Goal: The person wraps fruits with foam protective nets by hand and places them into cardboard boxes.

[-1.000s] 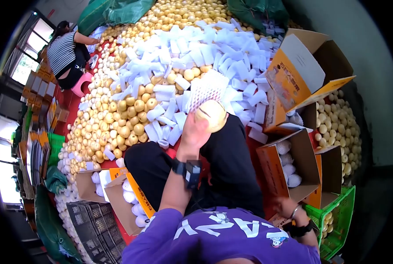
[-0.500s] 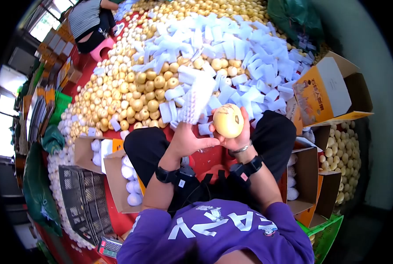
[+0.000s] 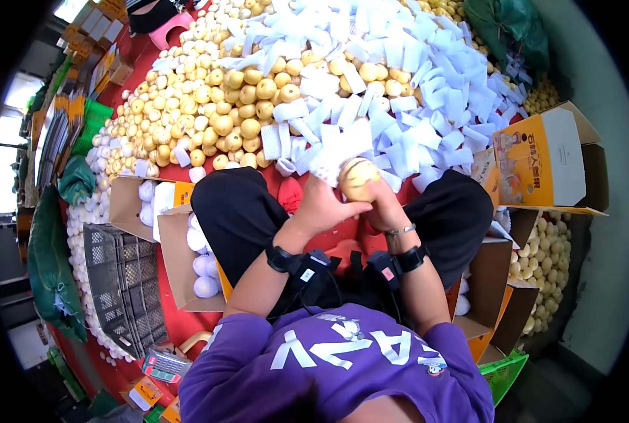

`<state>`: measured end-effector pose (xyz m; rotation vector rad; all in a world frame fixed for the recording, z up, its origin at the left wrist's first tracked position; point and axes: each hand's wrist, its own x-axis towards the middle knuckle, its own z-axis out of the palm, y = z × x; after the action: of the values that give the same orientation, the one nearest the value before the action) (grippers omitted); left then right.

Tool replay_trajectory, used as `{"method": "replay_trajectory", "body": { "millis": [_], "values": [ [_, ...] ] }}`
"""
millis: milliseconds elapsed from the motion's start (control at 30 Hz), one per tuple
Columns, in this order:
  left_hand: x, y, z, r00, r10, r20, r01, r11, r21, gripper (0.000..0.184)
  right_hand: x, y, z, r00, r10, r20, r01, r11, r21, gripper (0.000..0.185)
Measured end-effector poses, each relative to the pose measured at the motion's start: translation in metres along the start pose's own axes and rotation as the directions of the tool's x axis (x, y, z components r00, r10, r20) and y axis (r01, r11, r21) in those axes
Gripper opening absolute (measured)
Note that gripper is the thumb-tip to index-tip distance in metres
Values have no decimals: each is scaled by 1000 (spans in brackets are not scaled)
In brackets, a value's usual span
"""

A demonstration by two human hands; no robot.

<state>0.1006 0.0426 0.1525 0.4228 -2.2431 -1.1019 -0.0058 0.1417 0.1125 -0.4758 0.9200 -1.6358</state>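
Observation:
A round yellow fruit (image 3: 357, 179) with brown streaks is in my right hand (image 3: 383, 203), whose fingers wrap its right side and underside. Pressed against the fruit's left side, my left hand (image 3: 323, 209) is closed on a white foam net sleeve (image 3: 342, 144) that stands up beyond the fruit. The near edge of the sleeve meets the fruit; how far it covers the fruit cannot be made out. Both hands are close together above the gap between my knees. In front lie a heap of loose foam sleeves (image 3: 427, 77) and a pile of yellow fruits (image 3: 223, 125).
Open cartons with net-wrapped fruits stand at left (image 3: 180, 268) and right (image 3: 487, 282). An orange printed carton (image 3: 533, 158) lies farther right. A black crate (image 3: 124, 285) and a calculator (image 3: 166, 365) are at lower left. Part of another person (image 3: 152, 15) shows at top left.
My right hand came in from the right-hand cartons and now holds the fruit, which was in my left hand. My left hand keeps the sleeve, now against the fruit. The view has shifted.

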Motion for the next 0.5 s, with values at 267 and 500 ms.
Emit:
{"method": "replay_trajectory", "body": {
  "millis": [267, 500],
  "values": [
    [-8, 4, -11, 922, -284, 265, 375, 828, -418, 73, -6, 7, 1, 982, 176, 71, -186, 963, 197, 73],
    [-8, 10, -11, 994, -88, 65, 103, 957, -270, 68, -6, 13, 2, 987, 58, -149, -62, 998, -19, 66]
  ]
}}
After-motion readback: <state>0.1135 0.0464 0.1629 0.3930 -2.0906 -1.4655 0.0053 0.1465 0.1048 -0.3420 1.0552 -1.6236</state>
